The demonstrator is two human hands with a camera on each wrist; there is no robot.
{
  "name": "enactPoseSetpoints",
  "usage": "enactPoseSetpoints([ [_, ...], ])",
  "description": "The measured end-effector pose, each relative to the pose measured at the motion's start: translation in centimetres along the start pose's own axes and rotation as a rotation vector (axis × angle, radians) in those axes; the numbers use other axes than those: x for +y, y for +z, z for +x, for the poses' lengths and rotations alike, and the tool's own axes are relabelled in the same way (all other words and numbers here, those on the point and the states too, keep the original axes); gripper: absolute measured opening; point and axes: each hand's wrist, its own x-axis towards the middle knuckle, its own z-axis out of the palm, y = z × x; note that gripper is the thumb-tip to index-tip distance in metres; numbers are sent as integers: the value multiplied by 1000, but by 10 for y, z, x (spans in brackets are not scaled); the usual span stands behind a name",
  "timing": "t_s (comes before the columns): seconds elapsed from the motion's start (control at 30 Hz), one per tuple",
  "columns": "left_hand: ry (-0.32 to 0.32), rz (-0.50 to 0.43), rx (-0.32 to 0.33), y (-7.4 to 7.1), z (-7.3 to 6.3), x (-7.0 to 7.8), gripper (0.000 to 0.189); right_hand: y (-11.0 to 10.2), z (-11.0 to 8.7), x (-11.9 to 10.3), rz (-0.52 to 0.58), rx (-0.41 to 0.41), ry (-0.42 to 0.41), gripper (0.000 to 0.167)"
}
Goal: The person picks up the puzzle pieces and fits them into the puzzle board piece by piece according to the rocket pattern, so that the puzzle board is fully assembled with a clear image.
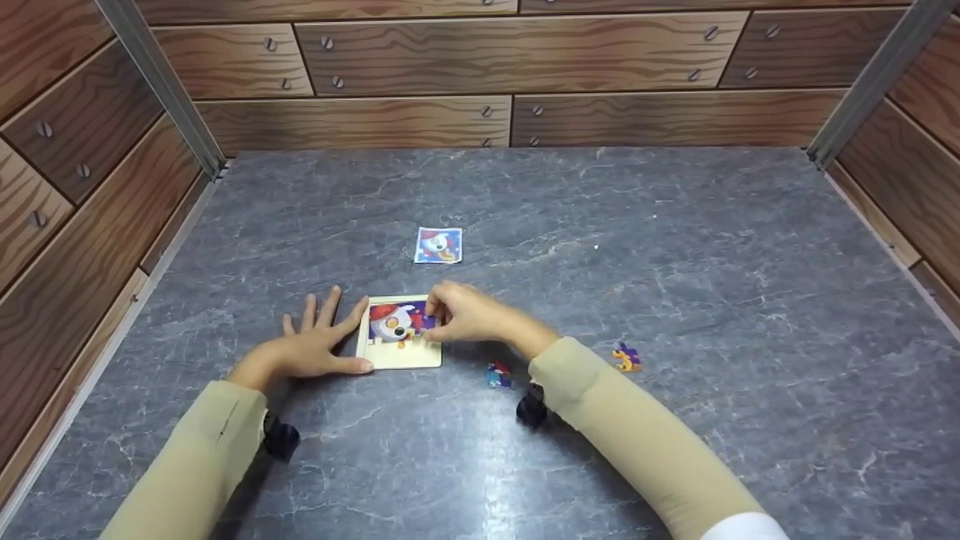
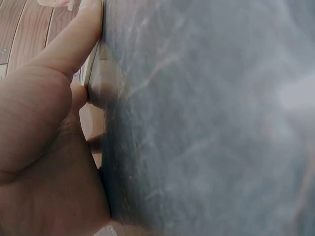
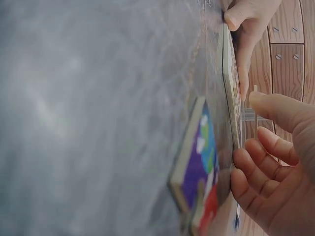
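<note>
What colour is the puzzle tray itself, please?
The tray is pale cream, seen best in the head view.

Free lane between card [image 1: 439,246] and tray [image 1: 399,357]; left grip [image 1: 319,348], right grip [image 1: 471,313] block tray's sides.

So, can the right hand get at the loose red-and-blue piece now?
Probably not immediately: the right hand pinches another piece at the tray. Nothing covers the red-and-blue piece, though, so the way looks free once that hand empties.

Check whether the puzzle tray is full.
Not full: the lower part of the puzzle tray is bare, and a blue-and-red piece and an orange-and-purple piece lie outside it on the table.
</note>
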Motion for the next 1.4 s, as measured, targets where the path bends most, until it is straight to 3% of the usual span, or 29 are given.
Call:
enactPoseSetpoints([
  [0.37,-14,-16,0,1,1,1,101,4,5,-5,-79,-31,34,27],
  [0.8,-11,0,0,1,1,0,101,5,5,-9,-29,3,101,23],
  [1.17,-11,-13,-1,1,0,0,100,6,7,-11,-53,10,91,19],
  [1.4,-13,2,5,0,0,2,100,6,6,-11,-59,-9,106,35],
])
